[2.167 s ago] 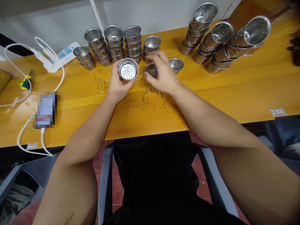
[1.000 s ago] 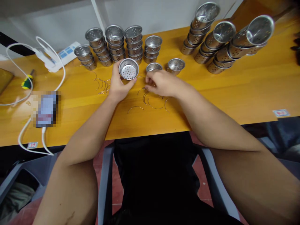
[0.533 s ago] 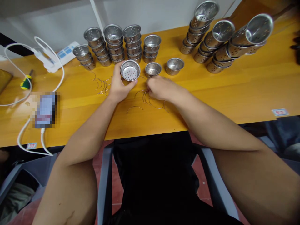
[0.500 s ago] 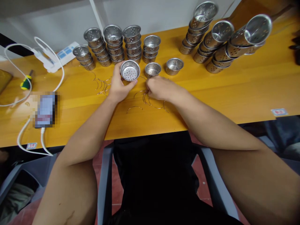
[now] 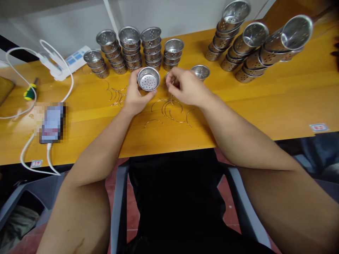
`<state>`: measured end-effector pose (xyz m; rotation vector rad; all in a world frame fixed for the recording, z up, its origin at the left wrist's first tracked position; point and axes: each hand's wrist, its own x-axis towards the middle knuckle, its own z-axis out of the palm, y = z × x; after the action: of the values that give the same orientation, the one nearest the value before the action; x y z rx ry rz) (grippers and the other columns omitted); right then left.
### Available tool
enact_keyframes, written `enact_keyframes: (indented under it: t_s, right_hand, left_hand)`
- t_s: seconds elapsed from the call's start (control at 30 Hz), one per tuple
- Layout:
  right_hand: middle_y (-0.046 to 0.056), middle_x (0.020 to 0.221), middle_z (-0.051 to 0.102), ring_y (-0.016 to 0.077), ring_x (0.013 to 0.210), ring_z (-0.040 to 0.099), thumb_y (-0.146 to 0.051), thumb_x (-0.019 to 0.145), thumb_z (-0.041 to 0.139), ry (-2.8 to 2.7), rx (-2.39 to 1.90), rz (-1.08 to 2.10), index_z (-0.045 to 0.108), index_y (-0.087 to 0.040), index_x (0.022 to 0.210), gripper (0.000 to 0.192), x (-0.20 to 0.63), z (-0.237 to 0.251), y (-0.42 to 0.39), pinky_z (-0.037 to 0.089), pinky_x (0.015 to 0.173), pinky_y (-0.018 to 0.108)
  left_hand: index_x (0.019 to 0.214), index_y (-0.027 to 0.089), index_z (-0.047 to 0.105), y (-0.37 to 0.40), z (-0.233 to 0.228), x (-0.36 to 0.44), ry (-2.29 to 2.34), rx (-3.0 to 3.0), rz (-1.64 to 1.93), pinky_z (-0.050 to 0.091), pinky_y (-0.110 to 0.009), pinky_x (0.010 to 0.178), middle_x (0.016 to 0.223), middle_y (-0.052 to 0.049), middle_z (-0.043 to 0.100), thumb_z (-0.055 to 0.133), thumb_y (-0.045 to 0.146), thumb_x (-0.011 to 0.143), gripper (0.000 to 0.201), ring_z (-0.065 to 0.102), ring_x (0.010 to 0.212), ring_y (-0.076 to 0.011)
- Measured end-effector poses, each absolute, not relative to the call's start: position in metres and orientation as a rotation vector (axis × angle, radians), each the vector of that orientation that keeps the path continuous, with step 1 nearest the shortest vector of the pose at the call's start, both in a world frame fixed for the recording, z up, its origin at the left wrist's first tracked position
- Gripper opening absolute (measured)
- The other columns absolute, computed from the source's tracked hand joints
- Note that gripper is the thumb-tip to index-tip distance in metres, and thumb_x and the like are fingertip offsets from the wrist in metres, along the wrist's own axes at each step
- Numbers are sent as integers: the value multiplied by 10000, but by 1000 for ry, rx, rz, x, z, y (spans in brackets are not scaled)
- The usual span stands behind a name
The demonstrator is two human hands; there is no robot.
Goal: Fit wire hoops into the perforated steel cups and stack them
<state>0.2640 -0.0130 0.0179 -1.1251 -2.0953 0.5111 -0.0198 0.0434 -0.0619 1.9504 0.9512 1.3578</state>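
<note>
My left hand (image 5: 134, 97) grips a small perforated steel cup (image 5: 148, 78) by its wall, tilted so its holed bottom faces me, just above the yellow table (image 5: 265, 102). To its right, my right hand (image 5: 188, 88) is lifted, with fingertips pinched on a thin curved wire handle. Only a trace of that wire shows under the fingers. Several loose wire handles (image 5: 169, 111) lie below both hands. A single cup (image 5: 200, 71) stands beyond my right hand, and another is mostly hidden behind it.
Upright stacks of cups (image 5: 132, 49) stand at the back. Long stacks lying on their sides (image 5: 251, 49) fill the back right. More wires (image 5: 116, 95), a phone (image 5: 51, 121), white cable (image 5: 47, 155), power strip (image 5: 71, 60) and screwdriver (image 5: 29, 92) lie left.
My right hand dropped from the cups onto the wire pile, pinched there, and has now lifted back up toward the held cup. My left hand kept the cup almost still.
</note>
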Motion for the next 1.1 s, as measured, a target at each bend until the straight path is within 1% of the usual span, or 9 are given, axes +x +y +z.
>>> enact_keyframes:
  t_s: [0.17,0.3,0.5,0.7,0.8,0.9,0.97,1.03,1.1]
  right_hand:
    - [84,1017,803,319,886,782,-839,1072,845,-1638,-963,777,659,-331,1063,542,256,0,4,742,853,536]
    - [82,1052,837,301,894,814,-1006,918,901,-1429,-853,1020,645,-328,1055,737,245,-8,9,760,837,518]
    - [51,1082,872,298,1085,889,-901,871,1037,-1211,-779,1164,622,-317,1024,732,239,-8,7,793,953,490]
    - [45,1098,895,354,1184,907,-823,799,1102,-1081,-814,1224,619,-345,986,705,238,0,1,823,875,526]
    - [38,1107,893,311,1155,902,-792,778,1110,-1034,-800,1242,602,-339,981,710,235,2,1,820,920,498]
    - [35,1095,891,242,1081,863,-782,670,1143,-978,-745,1281,621,-320,988,766,233,1,3,787,1049,464]
    - [35,1088,891,230,1062,838,-799,613,1163,-983,-729,1304,627,-314,986,813,233,-1,5,770,1082,468]
    - [33,1117,894,260,1094,849,-852,663,1142,-1049,-745,1286,635,-323,997,805,235,-5,7,780,1077,503]
    - [37,1147,891,302,1127,867,-904,785,1068,-1171,-769,1210,655,-334,1015,741,237,-10,8,791,1085,559]
  left_hand:
    - [1551,287,672,41,-59,-17,769,1828,1274,617,-643,1399,1539,-135,773,1131,839,700,1114,753,1572,-434]
    - [1488,297,754,30,-49,-16,649,1751,1190,665,-632,1310,1467,-104,830,1147,827,697,1031,822,1454,-409]
    - [1407,300,843,17,-39,-13,566,1674,1057,724,-504,1137,1357,-65,882,1201,718,681,911,876,1193,-304]
    - [1390,311,889,20,-41,-12,504,1617,1100,724,-430,1019,1260,-43,911,1202,693,673,871,867,1086,-254]
    - [1418,334,880,20,-42,-12,470,1576,1086,739,-462,1042,1329,-52,912,1186,702,683,877,882,1112,-271]
    - [1443,348,879,21,-45,-13,457,1589,1059,742,-454,1026,1338,-56,906,1167,699,716,857,884,1125,-271]
    - [1453,356,877,26,-49,-14,455,1650,1108,739,-460,1041,1355,-54,898,1156,728,728,861,880,1152,-277]
    - [1494,362,847,32,-53,-16,466,1735,1182,727,-508,1125,1429,-61,877,1135,765,759,886,871,1240,-305]
    - [1543,353,798,37,-55,-19,500,1854,1258,698,-557,1212,1491,-83,846,1117,799,777,942,848,1335,-336]
